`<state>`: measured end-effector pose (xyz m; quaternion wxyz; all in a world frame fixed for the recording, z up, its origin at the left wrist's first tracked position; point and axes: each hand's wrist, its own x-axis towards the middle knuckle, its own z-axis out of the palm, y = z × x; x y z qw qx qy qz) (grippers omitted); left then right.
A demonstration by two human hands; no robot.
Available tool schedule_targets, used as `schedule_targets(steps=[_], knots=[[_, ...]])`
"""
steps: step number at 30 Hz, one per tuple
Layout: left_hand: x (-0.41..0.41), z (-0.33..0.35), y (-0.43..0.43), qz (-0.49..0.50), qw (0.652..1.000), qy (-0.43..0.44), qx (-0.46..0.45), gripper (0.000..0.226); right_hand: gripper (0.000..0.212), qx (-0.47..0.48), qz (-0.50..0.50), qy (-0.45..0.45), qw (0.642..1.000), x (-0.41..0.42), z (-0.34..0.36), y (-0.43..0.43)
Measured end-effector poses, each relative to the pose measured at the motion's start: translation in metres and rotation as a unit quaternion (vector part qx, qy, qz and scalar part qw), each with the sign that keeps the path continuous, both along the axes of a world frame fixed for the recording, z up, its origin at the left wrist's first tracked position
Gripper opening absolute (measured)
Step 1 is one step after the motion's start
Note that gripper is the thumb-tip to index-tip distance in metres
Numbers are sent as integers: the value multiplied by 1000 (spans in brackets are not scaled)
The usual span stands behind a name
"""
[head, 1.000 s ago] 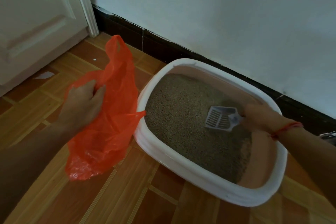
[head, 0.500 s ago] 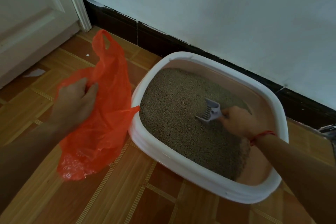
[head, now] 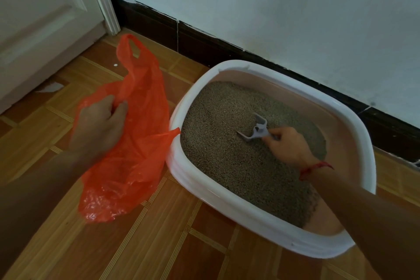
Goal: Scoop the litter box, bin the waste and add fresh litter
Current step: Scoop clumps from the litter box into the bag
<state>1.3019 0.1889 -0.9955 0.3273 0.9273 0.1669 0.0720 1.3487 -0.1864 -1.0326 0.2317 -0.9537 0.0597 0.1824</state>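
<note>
- My right hand is inside the litter box, near its middle. The fingers are curled round the handle of the scoop.
- The scoop is tipped on edge with its front lip down in the litter. I see no clump on it.
- The scoop looks like light, stiff plastic, and I judge it will flex a little under a loaded dig. Holding the handle close to the head, as I do now, should give more control than holding its far end.
- The litter is loose grain, so it will pour off any tilted edge. I expect to have to lift level and shake gently so that clean grains fall through the slots.
- My left hand is just outside the box's left rim. Its fingers and thumb pinch a bunch of the orange bag.
- The bag is thin, limp film with no shape of its own, and it sags to the floor. One corner touches the box's left rim.
- The bag's mouth is gathered, not spread. I judge it should be held by a handle loop or the rim and pulled wide.
- A heavy clump could stretch the film, so I would lower waste in rather than drop it.
- The box sits on the floor beside the wall. Full of litter, it is probably heavy enough to stay put while I dig.
</note>
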Motion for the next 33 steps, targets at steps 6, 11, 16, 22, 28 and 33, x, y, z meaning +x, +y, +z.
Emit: schedule_targets(steps=[6, 11, 16, 22, 28, 33], knots=[[1, 2, 2, 3, 1000, -5, -11, 37, 28, 61, -30, -72, 995, -8, 11, -11], [0, 8, 1, -2, 1000, -20, -12, 40, 23, 49, -50, -91, 993, -11, 23, -19], [-2, 11, 4, -1, 1000, -19, -13, 41, 20, 35, -34, -92, 995, -17, 29, -20], [-3, 13, 4, -3, 1000, -26, -16, 41, 22, 51, -26, -99, 993, -17, 29, -24], [-3, 14, 4, -10, 999, -30, -14, 39, 24, 49, -16, -101, 994, -17, 32, -24], [-4, 14, 7, -13, 1000, -16, -10, 39, 26, 31, -4, -98, 995, -16, 32, -22]])
